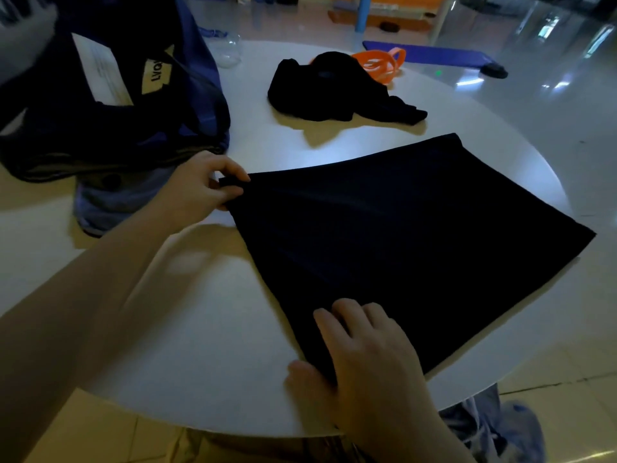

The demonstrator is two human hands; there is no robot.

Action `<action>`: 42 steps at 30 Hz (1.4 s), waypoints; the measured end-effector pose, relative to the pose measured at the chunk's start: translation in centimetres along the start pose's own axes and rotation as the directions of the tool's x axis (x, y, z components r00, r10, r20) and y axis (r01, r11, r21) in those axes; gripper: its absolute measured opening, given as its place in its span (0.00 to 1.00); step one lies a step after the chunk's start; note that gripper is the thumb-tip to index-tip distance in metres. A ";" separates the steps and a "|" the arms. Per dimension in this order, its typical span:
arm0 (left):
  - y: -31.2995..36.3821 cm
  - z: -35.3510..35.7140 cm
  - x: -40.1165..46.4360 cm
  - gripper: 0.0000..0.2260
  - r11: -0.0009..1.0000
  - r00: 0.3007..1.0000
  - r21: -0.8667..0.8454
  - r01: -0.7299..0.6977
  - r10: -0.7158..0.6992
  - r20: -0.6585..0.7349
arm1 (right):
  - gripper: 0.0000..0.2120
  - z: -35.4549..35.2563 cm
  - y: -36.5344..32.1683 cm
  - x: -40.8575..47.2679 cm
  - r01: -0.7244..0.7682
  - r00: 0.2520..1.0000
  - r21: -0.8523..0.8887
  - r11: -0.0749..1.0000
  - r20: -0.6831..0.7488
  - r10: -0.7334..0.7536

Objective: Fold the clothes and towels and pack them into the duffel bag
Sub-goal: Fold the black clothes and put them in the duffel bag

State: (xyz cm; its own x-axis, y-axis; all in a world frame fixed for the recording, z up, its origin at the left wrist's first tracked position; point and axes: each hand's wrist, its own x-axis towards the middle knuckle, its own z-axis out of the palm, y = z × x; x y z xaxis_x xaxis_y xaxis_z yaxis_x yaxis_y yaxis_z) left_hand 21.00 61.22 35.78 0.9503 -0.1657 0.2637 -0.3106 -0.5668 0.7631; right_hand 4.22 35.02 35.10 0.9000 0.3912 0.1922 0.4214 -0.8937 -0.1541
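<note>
Right hand: the right hand (364,359) lies nearest the camera, fingers straight and spread flat on the near corner of the dark garment (400,235), thumb out on the counter (207,345) beside the cloth edge — pressing, not gripping.
Left hand: the left hand (203,188) reaches further out, its fingers and thumb curled round the garment's far-left corner, pinching a small fold of the hem.
Garment in hand: it lies spread across the middle of the counter, smooth and roughly four-sided, its right corner reaching past the counter's edge; it looks flattened and perhaps folded once, though the cloth is too dark to count the layers.
Step judged: the two hands, well apart at opposite ends of one edge, seem set to carry that edge over for another fold — so this piece is partway done.
Still to fold: a crumpled black garment (334,91) sits in a heap further back, untouched by either hand.
Duffel bag: the duffel bag (110,105) stands at the far left with its mouth open, just beyond the left hand; whether it already holds folded items cannot be told.
Other items: an orange band (379,66) lies just behind the heap.
Progress: early to middle, as a judgement; at least two pieces remain unpacked.
</note>
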 end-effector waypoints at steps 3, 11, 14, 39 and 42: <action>-0.8 -0.3 -0.4 0.16 1.000 1.000 0.008 -0.002 0.003 -0.012 | 0.05 0.1 -0.4 0.4 0.033 0.999 -0.056 0.998 -0.007 -0.034; -1.6 -2.5 -2.6 0.13 0.998 0.974 0.048 -0.038 0.026 0.227 | 0.05 -1.5 1.7 0.2 0.029 0.998 0.150 0.988 0.047 -0.036; -1.5 -3.0 -3.3 0.16 0.997 0.956 -0.078 -0.013 0.035 0.291 | 0.08 -2.9 3.5 0.1 -0.171 0.976 0.488 0.856 0.200 0.081; 7.2 -1.8 3.1 0.09 0.908 0.976 -0.381 -0.174 0.109 -0.186 | 0.28 -9.7 8.8 2.5 -0.271 0.963 0.951 0.151 0.268 0.040; 8.5 2.2 7.5 0.09 0.942 0.988 -0.318 -0.104 0.061 -0.142 | 0.34 -10.6 12.8 3.4 -0.292 0.955 0.947 0.130 0.281 0.099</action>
State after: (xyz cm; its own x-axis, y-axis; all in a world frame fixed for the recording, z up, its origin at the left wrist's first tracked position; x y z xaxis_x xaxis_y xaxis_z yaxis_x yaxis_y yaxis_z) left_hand 25.50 53.39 42.93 0.9166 -0.0832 0.3910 -0.3988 -0.2601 0.8794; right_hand 11.53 22.57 44.02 0.9321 0.3469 -0.1040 -0.1028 -0.0222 -0.9945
